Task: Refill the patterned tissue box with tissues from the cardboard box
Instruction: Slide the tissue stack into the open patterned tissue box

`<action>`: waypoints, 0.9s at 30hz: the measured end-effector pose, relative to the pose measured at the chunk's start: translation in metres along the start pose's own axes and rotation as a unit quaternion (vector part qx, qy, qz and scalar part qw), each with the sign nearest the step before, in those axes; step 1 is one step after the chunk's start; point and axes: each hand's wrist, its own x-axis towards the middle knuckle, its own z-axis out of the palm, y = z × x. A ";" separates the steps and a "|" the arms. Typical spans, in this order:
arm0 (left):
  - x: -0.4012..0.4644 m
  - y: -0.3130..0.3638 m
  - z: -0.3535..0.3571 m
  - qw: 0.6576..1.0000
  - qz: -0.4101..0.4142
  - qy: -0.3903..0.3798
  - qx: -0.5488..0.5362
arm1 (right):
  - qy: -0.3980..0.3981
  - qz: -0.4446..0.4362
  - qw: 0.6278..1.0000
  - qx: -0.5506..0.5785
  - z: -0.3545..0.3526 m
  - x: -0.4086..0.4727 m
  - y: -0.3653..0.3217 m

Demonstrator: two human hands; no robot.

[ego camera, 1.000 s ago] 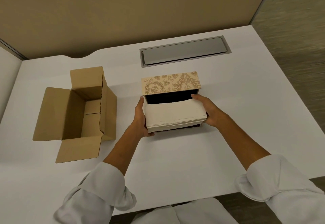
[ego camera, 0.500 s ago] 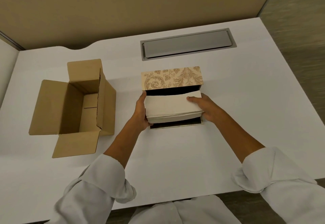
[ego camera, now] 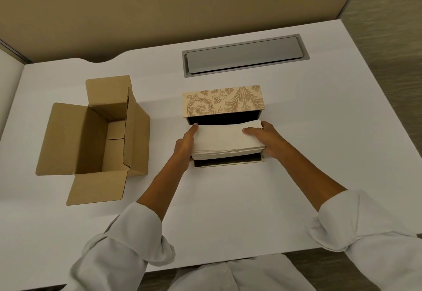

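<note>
A: Head view — what has moved since half a second ago?

B: Little. The tissues (ego camera: 225,138) sit a touch deeper over the open tissue box (ego camera: 223,103) than before, and the right hand's fingers have slid further in across the top of the stack. The cardboard box (ego camera: 96,130) has not shifted on the table (ego camera: 228,210).

A: How are the hands placed?

B: The left hand (ego camera: 184,144) clasps the stack's left end, thumb laid along the top edge, the other fingers hidden behind or beneath the paper. The right hand (ego camera: 266,137) grips the right end, fingers flat on top and the palm against the side. Both are closed around the tissues; neither is slack.

A: And where is the stack itself?

B: Held level over the dark hollow of the patterned container, between its raised floral lid at the back and its near wall, a dark strip of which shows just below the paper. Whether the bottom sheets already touch the floor inside cannot be told.

A: The carton?

B: Well apart to the left, upright, flaps spread — its inside shows bare cardboard.

A: Anything else on the desk?

B: A grey hatch (ego camera: 244,56) set flush in the surface behind the tissue box, and rolled white sleeves (ego camera: 127,238) at the bottom of the frame.
</note>
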 end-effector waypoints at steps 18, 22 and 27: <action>-0.010 -0.011 0.000 0.949 0.117 0.040 0.289 | 0.031 -0.018 0.994 -0.101 0.002 0.002 0.001; -0.023 -0.010 -0.001 0.889 0.210 0.075 0.400 | 0.049 -0.030 0.990 -0.127 0.001 0.003 0.000; -0.036 -0.007 -0.003 0.733 0.349 0.137 0.567 | 0.083 -0.021 0.983 -0.163 -0.006 -0.004 -0.007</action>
